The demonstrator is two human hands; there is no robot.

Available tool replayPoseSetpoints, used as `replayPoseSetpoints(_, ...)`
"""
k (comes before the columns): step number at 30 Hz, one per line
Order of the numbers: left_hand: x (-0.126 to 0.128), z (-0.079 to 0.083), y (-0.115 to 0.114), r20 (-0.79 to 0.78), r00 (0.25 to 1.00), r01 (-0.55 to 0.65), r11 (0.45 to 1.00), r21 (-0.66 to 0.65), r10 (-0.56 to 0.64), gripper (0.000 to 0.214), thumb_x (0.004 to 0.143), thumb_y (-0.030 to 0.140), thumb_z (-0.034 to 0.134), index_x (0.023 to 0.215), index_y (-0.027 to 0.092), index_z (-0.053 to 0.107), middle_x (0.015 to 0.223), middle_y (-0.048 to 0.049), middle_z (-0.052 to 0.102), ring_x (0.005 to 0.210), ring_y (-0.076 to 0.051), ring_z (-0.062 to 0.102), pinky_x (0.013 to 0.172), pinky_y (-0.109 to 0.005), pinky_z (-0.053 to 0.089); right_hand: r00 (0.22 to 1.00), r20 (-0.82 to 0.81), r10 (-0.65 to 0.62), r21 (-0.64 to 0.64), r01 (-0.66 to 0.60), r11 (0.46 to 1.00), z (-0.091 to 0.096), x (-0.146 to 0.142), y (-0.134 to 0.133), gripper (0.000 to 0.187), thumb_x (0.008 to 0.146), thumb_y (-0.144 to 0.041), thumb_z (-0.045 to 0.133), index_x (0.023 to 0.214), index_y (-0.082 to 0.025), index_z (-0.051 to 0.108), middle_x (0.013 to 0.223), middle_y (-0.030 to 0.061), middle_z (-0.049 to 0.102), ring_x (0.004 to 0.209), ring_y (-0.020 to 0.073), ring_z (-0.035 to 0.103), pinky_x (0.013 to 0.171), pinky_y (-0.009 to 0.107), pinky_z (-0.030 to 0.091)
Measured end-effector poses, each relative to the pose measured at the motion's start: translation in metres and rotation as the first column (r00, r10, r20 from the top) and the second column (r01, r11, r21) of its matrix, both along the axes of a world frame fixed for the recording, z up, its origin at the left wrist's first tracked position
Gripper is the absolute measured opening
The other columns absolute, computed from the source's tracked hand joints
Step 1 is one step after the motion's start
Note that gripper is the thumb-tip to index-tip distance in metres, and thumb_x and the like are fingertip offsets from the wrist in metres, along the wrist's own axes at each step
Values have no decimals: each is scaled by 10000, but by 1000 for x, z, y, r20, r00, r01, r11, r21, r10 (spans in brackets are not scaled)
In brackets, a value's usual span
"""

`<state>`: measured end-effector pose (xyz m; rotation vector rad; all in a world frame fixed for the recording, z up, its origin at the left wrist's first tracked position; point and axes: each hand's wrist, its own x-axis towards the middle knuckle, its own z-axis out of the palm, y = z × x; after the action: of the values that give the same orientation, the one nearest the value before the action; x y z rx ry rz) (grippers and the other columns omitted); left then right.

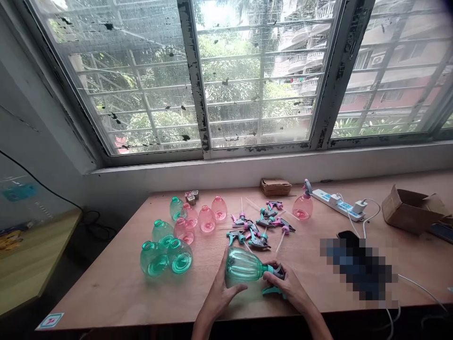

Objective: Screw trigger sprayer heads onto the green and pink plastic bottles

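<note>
A: Grip state?
B: I see the left hand (223,289) cupping the green spray bottle (244,265) at its base, the right hand (288,284) pinching its trigger sprayer (279,272).
A: Bottle position?
B: I log it sideways over the wooden table (116,288).

You are facing grimy, barred windows (240,71); daylight is reaching the wooden table (116,302) and the greyish left wall (35,104).

Pixelation blurred a dark object (357,267) near the front edge of the desk (116,288); the right hand (285,282) partly hid a spray head (280,272); the frame's bottom cropped both forearms (206,317).
</note>
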<state>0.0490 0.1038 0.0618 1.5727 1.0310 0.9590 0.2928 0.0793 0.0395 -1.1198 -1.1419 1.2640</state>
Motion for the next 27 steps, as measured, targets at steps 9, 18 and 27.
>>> replayPoseSetpoints(9, 2, -5, 2, -27, 999, -18, 998, 60, 20, 978, 797, 268, 793, 1589, 301, 221, 1648, -83, 343, 1518, -305, 294, 1254, -481, 188, 1000, 9, -28, 13, 28, 1000, 14, -2, -6, 397, 773, -490, 792, 991, -165, 726, 744, 7, 679, 690, 202, 632, 664, 346, 551)
replayPoseSetpoints(18, 2, -7, 1, -15, 1000, -24, 999, 21, 24, 988, 788, 347, 809, 1590, 282, 234, 1636, -106, 365, 1522, -340, 274, 1246, -509, 214, 1000, 13, -10, 36, 9, 999, -3, 0, 0, 442, 759, -505, 806, 1026, -164, 722, 737, -3, 660, 673, 194, 626, 647, 328, 532)
replayPoseSetpoints(27, 7, -1, -4, -39, 999, -30, 997, 74, 33, 1102, 722, 290, 858, 1594, 326, 184, 1660, -73, 320, 1512, -331, 303, 1252, -503, 198, 997, -61, -44, 14, 45, 999, 11, -2, -8, 426, 750, -537, 812, 956, -173, 726, 710, 7, 696, 649, 200, 646, 644, 312, 522)
